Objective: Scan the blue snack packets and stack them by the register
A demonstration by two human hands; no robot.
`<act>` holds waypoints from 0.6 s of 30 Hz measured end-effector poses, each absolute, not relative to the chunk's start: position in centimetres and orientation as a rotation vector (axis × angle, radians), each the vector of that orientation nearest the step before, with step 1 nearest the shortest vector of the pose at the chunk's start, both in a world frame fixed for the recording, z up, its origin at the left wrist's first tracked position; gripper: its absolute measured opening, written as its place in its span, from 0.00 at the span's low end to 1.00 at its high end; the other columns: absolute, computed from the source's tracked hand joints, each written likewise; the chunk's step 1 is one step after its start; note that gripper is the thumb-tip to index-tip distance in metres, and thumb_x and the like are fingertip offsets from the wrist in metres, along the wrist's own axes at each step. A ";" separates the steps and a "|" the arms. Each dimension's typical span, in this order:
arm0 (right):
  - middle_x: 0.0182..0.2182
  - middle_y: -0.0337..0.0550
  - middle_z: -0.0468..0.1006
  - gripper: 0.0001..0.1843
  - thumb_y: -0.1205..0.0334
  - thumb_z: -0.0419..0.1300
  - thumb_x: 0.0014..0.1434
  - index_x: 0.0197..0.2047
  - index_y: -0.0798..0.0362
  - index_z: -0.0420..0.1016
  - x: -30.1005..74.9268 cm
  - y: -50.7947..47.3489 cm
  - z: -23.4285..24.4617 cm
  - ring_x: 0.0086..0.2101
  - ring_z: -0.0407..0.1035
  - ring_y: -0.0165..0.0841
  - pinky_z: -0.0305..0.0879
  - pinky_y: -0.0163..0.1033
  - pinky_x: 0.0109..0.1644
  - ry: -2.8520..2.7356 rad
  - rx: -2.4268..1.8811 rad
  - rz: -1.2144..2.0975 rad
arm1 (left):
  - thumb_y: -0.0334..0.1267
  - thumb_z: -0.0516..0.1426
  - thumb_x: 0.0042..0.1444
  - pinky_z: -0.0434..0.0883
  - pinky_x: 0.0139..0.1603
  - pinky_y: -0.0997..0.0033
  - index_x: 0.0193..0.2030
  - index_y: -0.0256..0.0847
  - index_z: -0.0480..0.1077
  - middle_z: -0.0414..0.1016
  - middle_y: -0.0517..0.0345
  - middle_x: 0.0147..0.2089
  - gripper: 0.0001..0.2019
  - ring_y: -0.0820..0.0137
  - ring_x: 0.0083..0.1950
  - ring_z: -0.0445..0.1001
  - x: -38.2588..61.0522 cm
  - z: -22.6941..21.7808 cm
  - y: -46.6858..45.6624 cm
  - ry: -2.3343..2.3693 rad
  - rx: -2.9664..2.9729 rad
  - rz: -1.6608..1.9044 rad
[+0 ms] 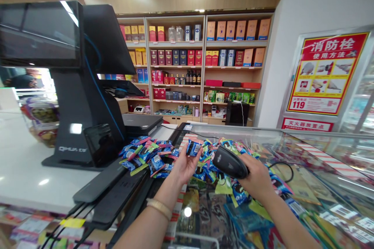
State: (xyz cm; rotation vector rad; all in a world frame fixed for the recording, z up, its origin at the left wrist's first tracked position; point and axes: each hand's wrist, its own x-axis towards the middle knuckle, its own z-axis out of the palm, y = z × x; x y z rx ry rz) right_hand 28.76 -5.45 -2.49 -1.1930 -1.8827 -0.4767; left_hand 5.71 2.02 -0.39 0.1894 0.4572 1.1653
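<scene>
Where the small blue plastic-wrapped packet [194, 148] sits: at the fingertips of the person's left hand [187, 163], between thumb and fingers, lifted in front of the heap; barcode patch facing the camera.
Left hand: narrow pinch on the packet, palm turned upward; beige band-shaped bracelet [159, 208] around the wrist.
Right hand: closed around the grip of a black plastic handheld scanner [230, 162]; its head points left, toward the packet.
Packet to scanner: near each other, apart; packet slightly higher and left of the scanner head.
Heap: loose blue, green and pink plastic packets [146, 153] spread left of, behind and below both hands, on the glass-topped display case [271, 140] and up to the black point-of-sale terminal [90, 120].
Cable: black looped cord [292, 169] just right of the right hand; cannot tell whether it joins the scanner.
Left side: terminal stands on the white glossy countertop [23, 163].
Background: light wooden wall shelves [233, 73] with boxes and bottles; red-and-yellow framed poster [327, 74] at right.
</scene>
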 end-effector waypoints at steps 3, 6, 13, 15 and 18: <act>0.33 0.44 0.77 0.16 0.69 0.53 0.47 0.40 0.51 0.73 28.6 -5.6 -2.4 0.33 0.71 0.35 0.65 0.36 0.36 -1.886 -1.194 -0.483 | 0.41 0.51 0.64 0.80 0.37 0.68 0.48 0.27 0.70 0.78 0.42 0.37 0.16 0.63 0.39 0.80 6.1 -0.8 2.2 0.465 0.176 1.205; 0.33 0.44 0.77 0.16 0.68 0.53 0.46 0.39 0.51 0.73 28.3 -5.7 -2.3 0.33 0.71 0.35 0.64 0.36 0.36 -1.903 -1.179 -0.482 | 0.43 0.50 0.65 0.80 0.38 0.65 0.50 0.27 0.69 0.78 0.40 0.38 0.19 0.61 0.40 0.80 6.4 -1.2 2.3 0.485 0.193 1.186; 0.32 0.43 0.77 0.15 0.69 0.53 0.44 0.37 0.51 0.72 28.1 -5.8 -2.3 0.32 0.70 0.35 0.63 0.36 0.35 -1.928 -1.222 -0.447 | 0.46 0.49 0.65 0.80 0.37 0.66 0.53 0.25 0.67 0.78 0.37 0.40 0.23 0.60 0.41 0.80 6.7 -1.6 2.0 0.503 0.230 1.128; 0.32 0.43 0.76 0.15 0.69 0.53 0.44 0.37 0.51 0.72 28.1 -5.8 -2.2 0.32 0.70 0.35 0.63 0.36 0.35 -1.933 -1.222 -0.446 | 0.46 0.49 0.65 0.80 0.37 0.66 0.53 0.26 0.67 0.78 0.37 0.41 0.22 0.60 0.41 0.80 6.7 -1.6 2.0 0.498 0.222 1.132; 0.31 0.43 0.76 0.13 0.68 0.53 0.45 0.37 0.51 0.71 28.0 -5.8 -2.2 0.32 0.70 0.35 0.63 0.36 0.35 -1.937 -1.220 -0.454 | 0.46 0.49 0.65 0.80 0.37 0.65 0.52 0.25 0.67 0.77 0.36 0.40 0.22 0.59 0.42 0.80 6.8 -1.5 2.0 0.485 0.197 1.141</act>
